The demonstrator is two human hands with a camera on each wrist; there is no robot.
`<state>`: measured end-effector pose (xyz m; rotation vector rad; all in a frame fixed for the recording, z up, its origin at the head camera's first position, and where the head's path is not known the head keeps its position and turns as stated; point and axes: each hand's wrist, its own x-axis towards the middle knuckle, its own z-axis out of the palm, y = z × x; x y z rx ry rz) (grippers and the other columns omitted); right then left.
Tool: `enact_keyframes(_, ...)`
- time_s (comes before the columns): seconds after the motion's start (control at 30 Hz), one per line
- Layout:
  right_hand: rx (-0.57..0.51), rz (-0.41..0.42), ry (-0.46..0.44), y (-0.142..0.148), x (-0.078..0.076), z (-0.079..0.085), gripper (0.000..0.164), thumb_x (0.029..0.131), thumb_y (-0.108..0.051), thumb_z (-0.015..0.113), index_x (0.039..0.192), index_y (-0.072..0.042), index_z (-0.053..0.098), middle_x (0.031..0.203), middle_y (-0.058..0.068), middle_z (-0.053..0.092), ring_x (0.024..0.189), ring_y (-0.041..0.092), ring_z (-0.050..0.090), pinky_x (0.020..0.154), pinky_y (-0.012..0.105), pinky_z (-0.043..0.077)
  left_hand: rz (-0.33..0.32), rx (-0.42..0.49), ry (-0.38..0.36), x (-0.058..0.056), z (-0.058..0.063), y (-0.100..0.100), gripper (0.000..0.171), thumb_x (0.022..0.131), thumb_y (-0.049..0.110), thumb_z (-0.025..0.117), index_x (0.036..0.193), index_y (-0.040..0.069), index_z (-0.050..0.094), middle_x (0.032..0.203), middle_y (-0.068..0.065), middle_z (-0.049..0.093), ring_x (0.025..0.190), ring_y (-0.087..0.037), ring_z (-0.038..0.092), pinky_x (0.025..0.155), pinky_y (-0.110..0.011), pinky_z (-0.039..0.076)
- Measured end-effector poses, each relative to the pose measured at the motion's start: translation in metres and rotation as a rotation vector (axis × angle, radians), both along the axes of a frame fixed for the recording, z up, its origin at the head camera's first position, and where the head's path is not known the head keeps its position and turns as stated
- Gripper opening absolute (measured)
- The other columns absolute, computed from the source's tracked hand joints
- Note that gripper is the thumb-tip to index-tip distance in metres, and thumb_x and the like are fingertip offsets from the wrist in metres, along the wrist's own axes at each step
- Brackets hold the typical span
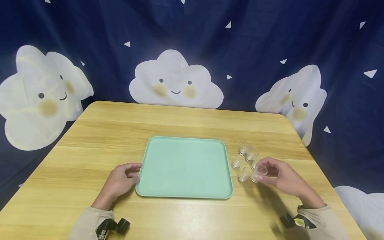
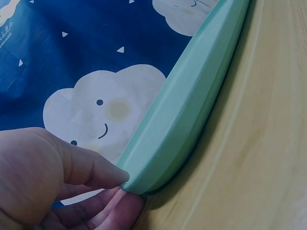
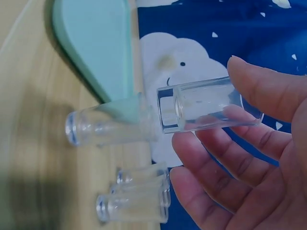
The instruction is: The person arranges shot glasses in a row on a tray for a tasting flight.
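My left hand [image 1: 119, 180] pinches the left rim of a mint-green rectangular tray [image 1: 183, 168], thumb above and fingers below the edge in the left wrist view. To the right of the tray, my right hand [image 1: 283, 176] holds a small clear shot glass [image 3: 206, 104] between thumb and fingers. In the right wrist view its thick base points away from the palm, above the tabletop. Several matching shot glasses [image 1: 238, 161] stand upright in a loose cluster beside the tray's right edge. One of them is partly hidden behind the right hand. Nothing lies on the tray.
The wooden table [image 1: 186, 216] has rounded far corners. Behind it hangs a dark blue curtain [image 1: 246, 43] with smiling white clouds and small white triangles. Black wrist straps [image 1: 105, 228] sit over the beige sleeves [image 1: 325, 221].
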<state>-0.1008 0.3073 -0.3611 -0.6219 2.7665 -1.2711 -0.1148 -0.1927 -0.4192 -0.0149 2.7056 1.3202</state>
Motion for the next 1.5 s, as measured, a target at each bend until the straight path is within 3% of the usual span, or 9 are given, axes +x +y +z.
enact_keyframes(0.2,-0.037,0.065,0.052,-0.011,-0.006,0.011,0.026,0.081,0.003,0.073,0.105,0.001,0.063,0.092,0.004,0.063,0.083,0.01,0.063,0.074,0.022,0.052,-0.002,-0.006,0.004,0.0,-0.002,-0.001,0.041,0.083,0.002,0.064,0.125,-0.002,0.062,0.116,-0.015,0.065,0.093,-0.022,0.062,0.078,-0.035,0.049)
enact_keyframes(0.4,-0.069,0.074,0.069,-0.029,-0.02,0.013,0.026,0.08,0.004,0.074,0.103,0.002,0.062,0.091,0.006,0.063,0.082,0.011,0.063,0.074,0.023,0.053,0.0,-0.013,-0.012,0.002,-0.005,-0.003,0.042,0.084,0.003,0.065,0.125,-0.001,0.062,0.116,-0.015,0.065,0.095,-0.023,0.062,0.08,-0.039,0.05)
enact_keyframes(0.53,-0.125,0.099,0.008,-0.043,-0.03,0.01,0.026,0.08,0.003,0.074,0.103,0.003,0.062,0.092,0.01,0.062,0.081,0.014,0.063,0.073,0.026,0.054,-0.008,-0.009,-0.024,0.005,-0.008,-0.007,0.043,0.085,0.004,0.066,0.126,-0.001,0.061,0.116,-0.015,0.065,0.097,-0.026,0.063,0.083,-0.044,0.051)
enact_keyframes(0.73,-0.161,0.081,-0.083,-0.065,-0.049,0.013,0.029,0.082,-0.002,0.075,0.107,0.004,0.061,0.093,0.011,0.062,0.083,0.017,0.063,0.079,0.028,0.053,-0.018,0.005,0.007,0.002,-0.007,-0.007,0.041,0.085,0.005,0.065,0.126,0.0,0.062,0.115,-0.013,0.066,0.097,-0.025,0.064,0.082,-0.041,0.051)
enact_keyframes(1.13,-0.199,0.076,-0.136,-0.102,-0.074,0.004,0.032,0.082,-0.002,0.074,0.111,0.004,0.06,0.106,0.024,0.061,0.092,0.025,0.063,0.084,0.033,0.053,-0.01,0.008,0.002,-0.001,-0.005,-0.004,0.041,0.084,0.005,0.065,0.125,0.001,0.062,0.114,-0.012,0.066,0.096,-0.023,0.064,0.082,-0.04,0.05)
enact_keyframes(1.5,-0.248,0.084,-0.184,-0.142,-0.095,-0.01,0.035,0.083,-0.005,0.073,0.114,0.003,0.06,0.107,0.018,0.062,0.092,0.025,0.063,0.086,0.037,0.052,-0.011,0.004,0.006,-0.003,-0.006,-0.005,0.042,0.083,0.004,0.066,0.124,0.002,0.063,0.112,-0.009,0.067,0.093,-0.02,0.063,0.081,-0.036,0.048)
